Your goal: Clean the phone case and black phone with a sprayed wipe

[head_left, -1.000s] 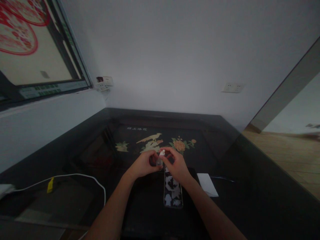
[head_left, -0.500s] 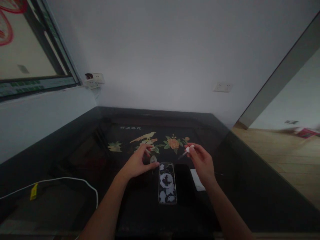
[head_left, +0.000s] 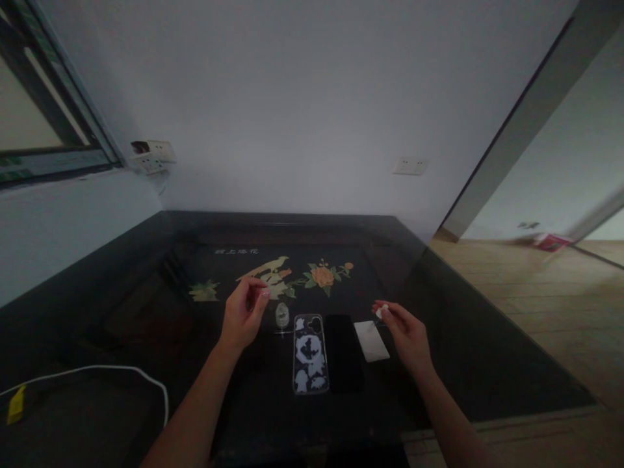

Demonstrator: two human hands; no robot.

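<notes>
My left hand (head_left: 246, 315) is raised left of a small clear glass-like container (head_left: 282, 315), with thumb and forefinger pinched together. Anything between those fingertips is too small to tell. My right hand (head_left: 404, 331) grips a thin stick with a white top (head_left: 382, 312), its lower end pointing down at a white sheet of paper (head_left: 372, 342). A clear phone case (head_left: 311, 357) with white cut-out shapes lies in front of me. Beside it, between case and paper, rests a black phone-like slab (head_left: 344, 354).
The glossy black table (head_left: 292, 224) carries a painted bird and a flower (head_left: 322, 277). A thin stick (head_left: 283, 333) lies just below the clear container. At the left runs a white cable (head_left: 112, 367) with a yellow tag (head_left: 16, 404). Wall sockets (head_left: 411, 166) sit behind.
My left hand has moved left, away from the phone case and clear container, its fingers coming together. My right hand has lowered the white-topped stick to the paper. The view has shifted right.
</notes>
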